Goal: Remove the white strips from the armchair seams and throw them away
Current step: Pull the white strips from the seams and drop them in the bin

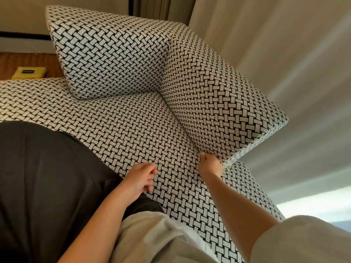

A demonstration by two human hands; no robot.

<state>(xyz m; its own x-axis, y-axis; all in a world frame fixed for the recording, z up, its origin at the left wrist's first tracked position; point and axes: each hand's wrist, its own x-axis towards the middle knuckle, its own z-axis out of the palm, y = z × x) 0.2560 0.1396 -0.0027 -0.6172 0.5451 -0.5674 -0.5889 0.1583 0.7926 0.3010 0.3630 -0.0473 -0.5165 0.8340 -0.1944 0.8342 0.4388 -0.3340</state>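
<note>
The armchair [133,118] is covered in black-and-white woven-pattern fabric, with a back cushion [106,54] and a right arm [218,95]. My right hand [209,164] reaches to the front end of the seam between seat and right arm, its fingers curled and pinching at the seam; a small pale bit shows at the fingertips, too small to tell as a strip. My left hand [141,179] rests on the seat near the front, fingers loosely curled with nothing visible in them. No white strip is plainly visible along the seams.
A dark cloth [47,177] lies over the seat's left part. Pale curtains [284,54] hang on the right. A yellow box [29,72] sits on a wooden surface at the far left behind the chair.
</note>
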